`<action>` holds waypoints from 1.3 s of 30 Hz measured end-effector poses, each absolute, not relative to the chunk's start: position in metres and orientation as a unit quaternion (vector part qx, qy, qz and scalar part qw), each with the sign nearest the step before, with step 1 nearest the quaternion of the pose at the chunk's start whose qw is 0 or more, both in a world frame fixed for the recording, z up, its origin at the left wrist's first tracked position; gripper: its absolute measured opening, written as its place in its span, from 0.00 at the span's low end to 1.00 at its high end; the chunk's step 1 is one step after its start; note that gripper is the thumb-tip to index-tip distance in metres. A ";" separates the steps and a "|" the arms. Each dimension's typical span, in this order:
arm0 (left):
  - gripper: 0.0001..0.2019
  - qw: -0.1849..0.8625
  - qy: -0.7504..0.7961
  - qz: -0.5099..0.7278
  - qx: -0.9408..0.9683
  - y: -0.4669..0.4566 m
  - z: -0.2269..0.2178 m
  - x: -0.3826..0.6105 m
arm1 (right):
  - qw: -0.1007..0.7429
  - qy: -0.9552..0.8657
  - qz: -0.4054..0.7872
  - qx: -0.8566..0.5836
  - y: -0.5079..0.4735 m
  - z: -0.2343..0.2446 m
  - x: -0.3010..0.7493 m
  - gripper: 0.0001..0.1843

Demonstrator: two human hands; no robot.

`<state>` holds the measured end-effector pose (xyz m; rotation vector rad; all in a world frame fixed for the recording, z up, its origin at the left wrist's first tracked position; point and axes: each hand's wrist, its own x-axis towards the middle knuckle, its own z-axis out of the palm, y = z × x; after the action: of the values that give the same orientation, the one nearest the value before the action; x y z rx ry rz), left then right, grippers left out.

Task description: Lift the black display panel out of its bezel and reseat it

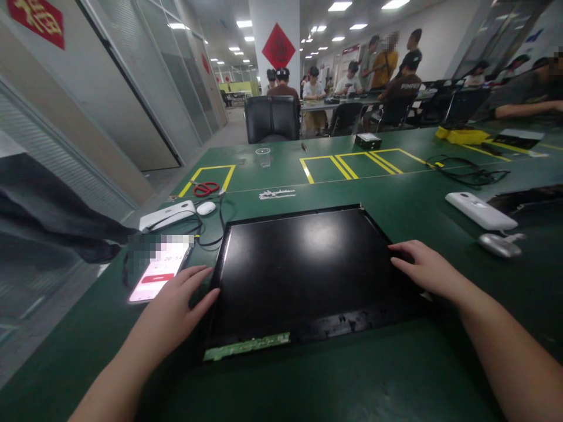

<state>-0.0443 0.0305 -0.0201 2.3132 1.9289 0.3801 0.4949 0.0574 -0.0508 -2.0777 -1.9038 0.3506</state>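
Note:
A black flat screen panel [308,269] lies face up on the green table [352,375] in front of me, with a thin green circuit strip [246,346] along its near edge. My left hand [176,310] rests at the panel's left edge, fingers stretched out and touching the frame. My right hand [424,269] lies flat on the panel's right edge, fingers extended. Neither hand holds anything.
A lit phone [160,269] lies just left of my left hand. Behind it are a white device [167,215], a white mouse [206,208], red scissors [206,188] and a clear cup [263,156]. Right: white device [479,210], grey mouse [499,245], black cables [470,171]. People sit at far tables.

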 end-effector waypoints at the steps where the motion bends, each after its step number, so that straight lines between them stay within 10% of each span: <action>1: 0.39 0.053 0.645 0.108 0.755 0.032 -0.022 -0.044 | 0.152 -0.663 0.122 -0.723 0.057 -0.051 0.495 0.22; 23: 0.25 0.083 0.605 0.150 0.778 0.041 -0.035 -0.042 | 0.135 -0.664 0.130 -0.724 0.057 -0.048 0.492 0.25; 39: 0.30 0.492 0.678 0.459 0.294 0.022 -0.003 -0.003 | 0.205 -0.617 0.156 -0.744 0.061 -0.054 0.497 0.19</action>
<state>-0.0034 0.0225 -0.0034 0.7141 1.6459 1.1149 0.4969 0.0610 -0.0542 -2.0732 -1.7200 0.4351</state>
